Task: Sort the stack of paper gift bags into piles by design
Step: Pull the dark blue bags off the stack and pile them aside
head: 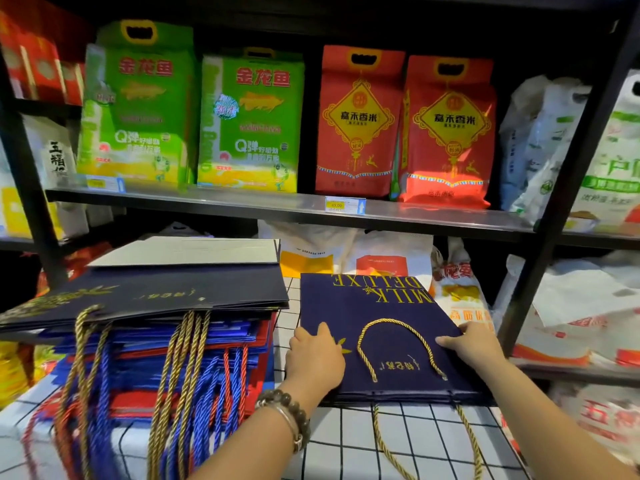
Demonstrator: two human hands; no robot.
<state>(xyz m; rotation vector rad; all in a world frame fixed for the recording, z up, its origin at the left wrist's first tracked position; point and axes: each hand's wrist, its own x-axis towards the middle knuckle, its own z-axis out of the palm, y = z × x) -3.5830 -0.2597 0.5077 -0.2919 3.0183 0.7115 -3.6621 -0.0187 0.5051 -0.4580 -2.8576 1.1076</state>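
Navy bag (346,303) w/ gold lettering & rope handle (394,322); stack (194,337) blue, red, navy; cloth (356,445) white w/ black grid.

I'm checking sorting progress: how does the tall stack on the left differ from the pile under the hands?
The left stack is tall; the right pile is only a few bags thick. The left stack mixes navy, bright blue and red bags; the right pile shows navy only. The left hand and right hand rest on the right pile, not the left stack. Both lie flat on the checked cloth, handles toward the person.
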